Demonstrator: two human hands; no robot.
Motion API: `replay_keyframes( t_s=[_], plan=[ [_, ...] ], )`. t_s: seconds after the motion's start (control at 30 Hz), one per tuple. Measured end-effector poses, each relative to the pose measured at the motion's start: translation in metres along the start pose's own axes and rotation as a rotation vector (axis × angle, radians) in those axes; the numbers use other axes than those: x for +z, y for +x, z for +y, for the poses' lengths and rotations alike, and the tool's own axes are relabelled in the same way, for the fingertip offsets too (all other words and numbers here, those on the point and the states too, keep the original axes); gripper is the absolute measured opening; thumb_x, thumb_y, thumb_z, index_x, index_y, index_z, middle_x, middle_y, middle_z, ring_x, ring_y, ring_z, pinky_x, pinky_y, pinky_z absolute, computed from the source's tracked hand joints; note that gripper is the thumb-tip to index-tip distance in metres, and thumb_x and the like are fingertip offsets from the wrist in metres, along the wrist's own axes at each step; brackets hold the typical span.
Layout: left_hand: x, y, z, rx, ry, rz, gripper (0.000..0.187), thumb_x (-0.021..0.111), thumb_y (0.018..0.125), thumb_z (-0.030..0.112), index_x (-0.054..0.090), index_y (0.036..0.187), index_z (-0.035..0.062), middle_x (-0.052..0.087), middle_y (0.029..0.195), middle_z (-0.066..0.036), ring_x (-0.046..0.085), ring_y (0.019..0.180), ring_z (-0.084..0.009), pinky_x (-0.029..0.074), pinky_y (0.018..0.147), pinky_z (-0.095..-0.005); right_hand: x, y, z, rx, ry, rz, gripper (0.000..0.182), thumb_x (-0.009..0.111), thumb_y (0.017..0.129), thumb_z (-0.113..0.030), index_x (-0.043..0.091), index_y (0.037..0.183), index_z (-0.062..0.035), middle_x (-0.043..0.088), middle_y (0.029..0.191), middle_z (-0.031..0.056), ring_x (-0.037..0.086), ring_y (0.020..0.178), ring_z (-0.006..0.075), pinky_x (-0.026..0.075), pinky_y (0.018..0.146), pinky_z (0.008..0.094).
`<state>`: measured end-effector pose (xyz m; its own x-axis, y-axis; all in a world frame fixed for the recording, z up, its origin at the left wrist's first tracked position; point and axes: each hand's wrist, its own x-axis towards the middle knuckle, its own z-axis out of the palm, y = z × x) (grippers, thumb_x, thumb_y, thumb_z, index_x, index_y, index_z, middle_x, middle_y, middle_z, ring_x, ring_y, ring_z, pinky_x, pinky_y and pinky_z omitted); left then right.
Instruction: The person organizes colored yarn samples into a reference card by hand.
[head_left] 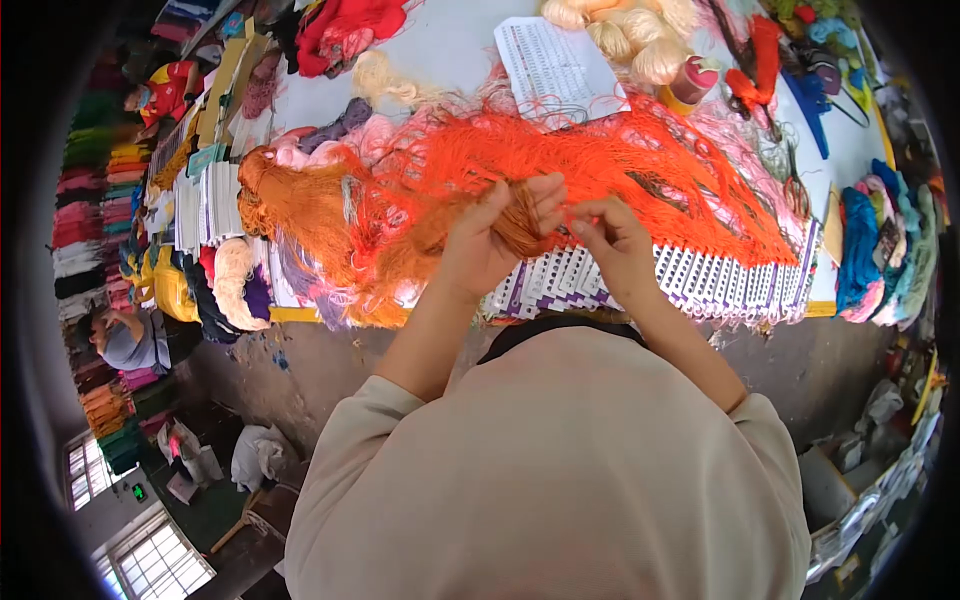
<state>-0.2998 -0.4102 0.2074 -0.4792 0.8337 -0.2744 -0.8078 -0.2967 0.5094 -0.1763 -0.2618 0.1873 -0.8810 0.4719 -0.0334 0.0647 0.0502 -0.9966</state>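
My left hand (478,245) is closed around a bundle of brown thread (518,222), palm up, and loose brown strands trail off to the left. Close by on the right, my right hand (620,250) has its thumb and finger pinched together. Whatever sits in that pinch is too fine to make out. Under and beyond both hands spreads a mass of bright orange-red thread (480,150). Along the near table edge, white cards with rows of dark holes (715,285) lie in an overlapping row, with orange-red thread at their far ends.
A thicker rust-brown hank (300,205) lies at left beside a stack of white cards (210,205). Further back are a printed sheet (555,65), cream skeins (655,40) and a thread cone (690,82). Colored hanks hang at the right (860,250). Other people (135,340) are at far left.
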Motion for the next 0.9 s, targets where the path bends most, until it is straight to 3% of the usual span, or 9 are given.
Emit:
replay_keyframes(
  t_s=[0.3,0.43,0.53,0.63,0.67,0.73,0.77,0.87,0.9],
  plan=[
    [0.011,0.002,-0.018,-0.037,0.184,-0.089,0.050,0.045,0.102,0.034,0.047,0.135,-0.0034,0.048,0.140,-0.020,0.051,0.127,-0.0274,0.043,0.104,-0.0429,0.001,-0.004,0.001,0.030,0.172,-0.047,0.011,0.068,0.087,-0.004,0.064,0.097,-0.0043,0.052,0.092,0.0012,0.049,0.074,0.0083,0.042,0.067,0.0235],
    [-0.008,0.006,-0.003,-0.117,0.164,0.188,0.025,0.056,0.097,0.021,0.061,0.109,-0.0002,0.063,0.123,-0.018,0.065,0.101,-0.0270,0.055,0.076,-0.0356,-0.036,-0.011,0.005,0.108,0.402,0.087,0.012,0.055,0.099,-0.017,0.058,0.096,-0.0058,0.059,0.119,0.0076,0.060,0.097,0.0144,0.048,0.088,0.0305],
    [-0.081,-0.002,0.038,-0.047,0.061,0.383,0.023,0.059,0.096,0.022,0.062,0.105,0.0013,0.067,0.107,-0.013,0.064,0.080,-0.0133,0.050,0.059,-0.0231,-0.136,-0.025,0.037,0.095,0.772,0.128,0.014,0.060,0.093,-0.020,0.056,0.087,-0.0086,0.059,0.090,0.0034,0.065,0.098,0.0222,0.044,0.103,0.0435],
    [-0.129,-0.037,0.097,0.211,-0.033,0.306,0.027,0.057,0.097,0.023,0.061,0.111,0.0012,0.061,0.080,0.000,0.049,0.059,-0.0021,0.039,0.047,-0.0166,-0.306,-0.064,0.089,0.115,0.420,0.670,0.006,0.055,0.081,-0.008,0.055,0.075,-0.0052,0.055,0.083,0.0036,0.058,0.077,0.0200,0.049,0.081,0.0367],
    [-0.130,-0.047,0.108,0.292,-0.059,0.300,0.028,0.056,0.098,0.023,0.060,0.114,0.0007,0.058,0.074,0.003,0.044,0.053,-0.0005,0.035,0.043,-0.0154,-0.335,-0.073,0.065,0.126,0.474,0.984,0.009,0.050,0.079,-0.003,0.055,0.071,-0.0047,0.054,0.076,0.0053,0.056,0.071,0.0197,0.047,0.070,0.0304],
    [-0.122,-0.054,0.108,0.251,-0.058,0.234,0.030,0.055,0.098,0.023,0.059,0.117,0.0001,0.059,0.075,0.004,0.040,0.049,-0.0005,0.031,0.041,-0.0150,-0.405,-0.117,0.067,0.122,-0.172,1.447,0.014,0.046,0.074,-0.002,0.045,0.062,-0.0060,0.049,0.059,0.0044,0.046,0.048,0.0169,0.035,0.046,0.0283],
    [-0.121,-0.055,0.105,0.218,-0.056,0.166,0.032,0.053,0.099,0.023,0.057,0.120,-0.0005,0.059,0.076,0.006,0.036,0.045,-0.0005,0.028,0.039,-0.0146,-0.412,-0.122,0.060,-0.031,-0.104,1.548,0.011,0.047,0.073,-0.002,0.051,0.064,-0.0066,0.051,0.062,0.0035,0.043,0.045,0.0134,0.031,0.044,0.0276],
    [-0.117,-0.014,0.029,-0.127,0.036,0.347,0.031,0.053,0.099,0.024,0.060,0.118,0.0008,0.064,0.078,0.003,0.031,0.041,-0.0013,0.023,0.036,-0.0162,-0.365,-0.091,0.109,0.052,-0.549,0.841,0.021,0.047,0.088,-0.013,0.066,0.089,-0.0038,0.056,0.069,0.0020,0.054,0.062,0.0110,0.043,0.054,0.0293],
    [-0.122,0.000,-0.002,-0.260,0.093,0.349,0.028,0.056,0.097,0.025,0.063,0.113,0.0029,0.065,0.079,0.001,0.032,0.042,-0.0020,0.023,0.036,-0.0171,-0.350,-0.080,0.163,0.093,-0.838,0.622,0.019,0.046,0.083,0.000,0.060,0.095,-0.0005,0.061,0.093,0.0085,0.054,0.083,0.0166,0.044,0.070,0.0336]
  ],
)
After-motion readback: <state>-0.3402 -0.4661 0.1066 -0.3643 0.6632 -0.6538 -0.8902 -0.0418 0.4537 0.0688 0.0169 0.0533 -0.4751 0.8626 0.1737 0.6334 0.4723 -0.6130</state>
